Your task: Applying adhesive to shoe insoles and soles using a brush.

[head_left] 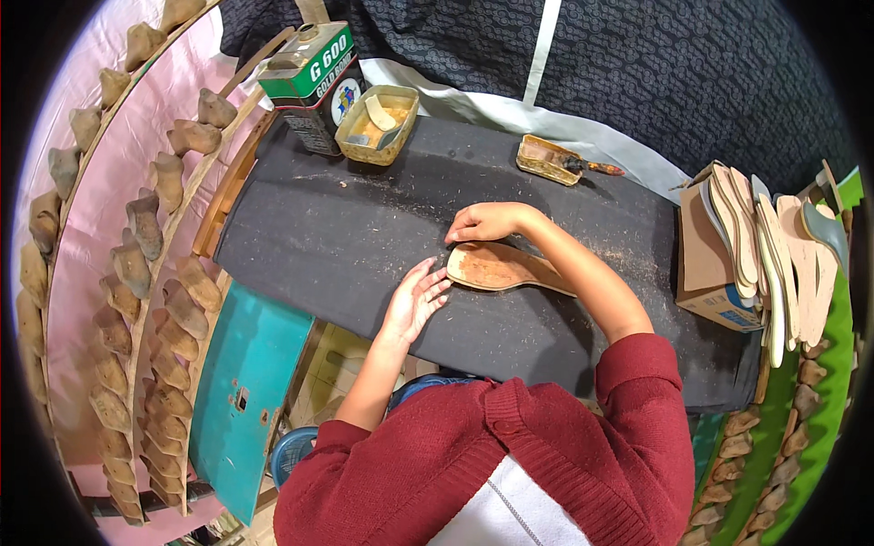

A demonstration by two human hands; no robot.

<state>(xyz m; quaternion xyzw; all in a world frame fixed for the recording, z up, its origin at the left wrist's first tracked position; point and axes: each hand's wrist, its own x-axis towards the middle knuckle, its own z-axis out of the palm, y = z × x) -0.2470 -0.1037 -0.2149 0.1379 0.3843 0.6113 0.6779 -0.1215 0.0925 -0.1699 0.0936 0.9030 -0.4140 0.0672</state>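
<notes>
A tan shoe sole (506, 267) with brown smears over its wide end lies on the dark-covered table in front of me, and my right forearm covers its narrower end. My left hand (417, 300) is palm up, fingers stretched out, with the fingertips at the rim of the sole's wide end. Over the far side of that end, my right hand (487, 221) is bent down, its fingers together and their tips at the sole's edge. Whether anything small is between those fingertips does not show.
A rectangular tub (401, 150) holding pale pieces stands beside a green and black metal can (314, 77) at the back left. Farther right lie a glue-crusted tray (546, 162) and a brush (601, 168). Soles (774, 246) fill a cardboard box (701, 255). Shoe lasts (146, 227) line the left racks.
</notes>
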